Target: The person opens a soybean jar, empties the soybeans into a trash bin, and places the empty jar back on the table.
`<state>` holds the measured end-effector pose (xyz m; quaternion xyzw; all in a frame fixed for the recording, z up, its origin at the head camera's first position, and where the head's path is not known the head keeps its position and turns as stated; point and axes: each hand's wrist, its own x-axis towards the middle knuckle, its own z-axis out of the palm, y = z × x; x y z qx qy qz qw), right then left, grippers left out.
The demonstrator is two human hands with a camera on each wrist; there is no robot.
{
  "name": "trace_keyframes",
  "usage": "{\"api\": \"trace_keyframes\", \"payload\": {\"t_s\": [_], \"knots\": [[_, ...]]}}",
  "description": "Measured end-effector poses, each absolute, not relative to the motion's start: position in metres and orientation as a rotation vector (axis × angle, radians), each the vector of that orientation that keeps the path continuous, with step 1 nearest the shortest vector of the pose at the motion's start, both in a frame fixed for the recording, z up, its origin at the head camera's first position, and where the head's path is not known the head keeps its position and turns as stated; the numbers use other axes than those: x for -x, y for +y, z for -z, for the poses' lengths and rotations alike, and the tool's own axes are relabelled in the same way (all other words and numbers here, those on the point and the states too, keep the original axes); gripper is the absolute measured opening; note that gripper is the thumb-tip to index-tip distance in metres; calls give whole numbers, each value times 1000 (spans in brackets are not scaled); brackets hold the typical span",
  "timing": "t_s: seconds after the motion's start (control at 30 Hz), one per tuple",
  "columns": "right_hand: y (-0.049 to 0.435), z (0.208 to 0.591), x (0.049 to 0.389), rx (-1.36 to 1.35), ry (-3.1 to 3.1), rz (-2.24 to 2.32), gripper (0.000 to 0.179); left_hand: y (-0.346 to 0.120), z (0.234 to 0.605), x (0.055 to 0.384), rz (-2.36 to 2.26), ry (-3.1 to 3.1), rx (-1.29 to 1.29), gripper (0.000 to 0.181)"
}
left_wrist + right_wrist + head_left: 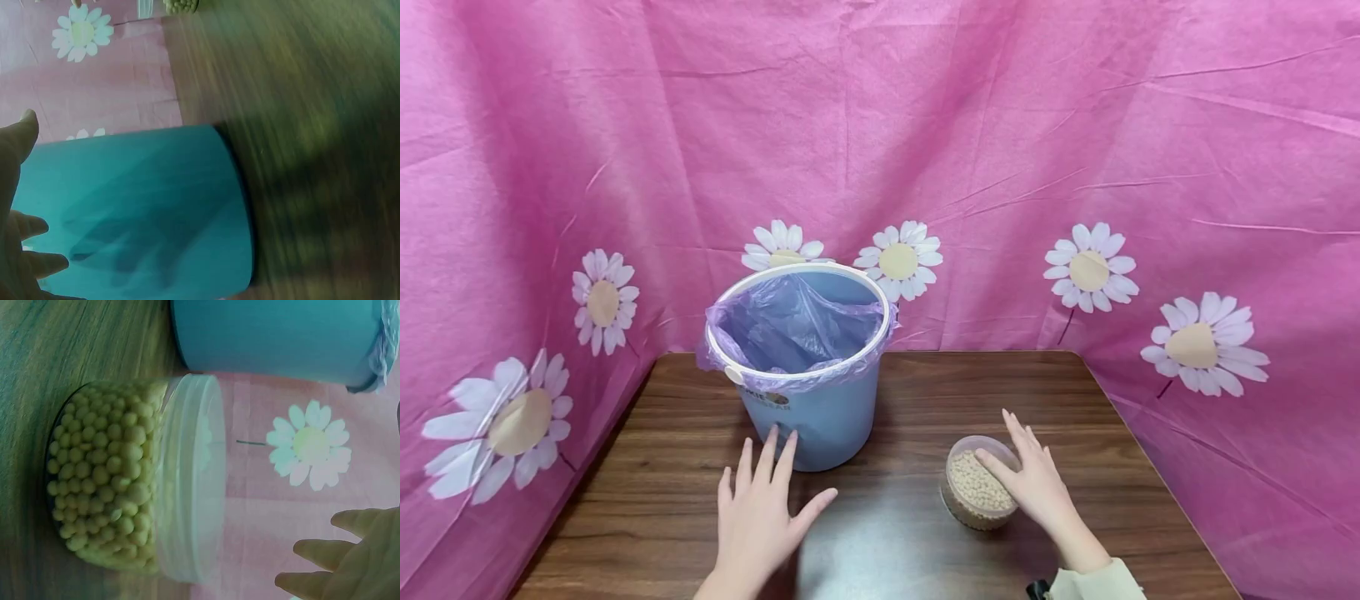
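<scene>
Left hand [754, 518], right hand [1036, 485] spread, gripping nothing. Clear round open-topped plastic tub [190, 481], pale-tan beans [976, 483]: right-side bump could spill them.

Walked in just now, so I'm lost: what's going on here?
Someone's left hand is spread before a blue bucket with a purple liner, on a wooden table. To the bucket's right, their right hand hovers by a clear jar of small pale beans. Neither hand grips anything.
</scene>
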<state>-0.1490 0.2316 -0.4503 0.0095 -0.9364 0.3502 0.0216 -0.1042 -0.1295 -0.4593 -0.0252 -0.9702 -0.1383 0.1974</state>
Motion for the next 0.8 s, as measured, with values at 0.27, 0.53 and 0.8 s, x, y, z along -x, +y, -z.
{"api": "trace_keyframes", "payload": {"t_s": [0.27,0.53,0.8], "knots": [[252,460,152,233,-2961,-1267,80,-110,473,103,578,-2636,154,90],[269,477,152,360,-2835,-1531,77,-76,491,103,855,-2583,232,83],[277,500,148,321,-2700,-1714,72,-49,509,105,970,-2575,289,81]]}}
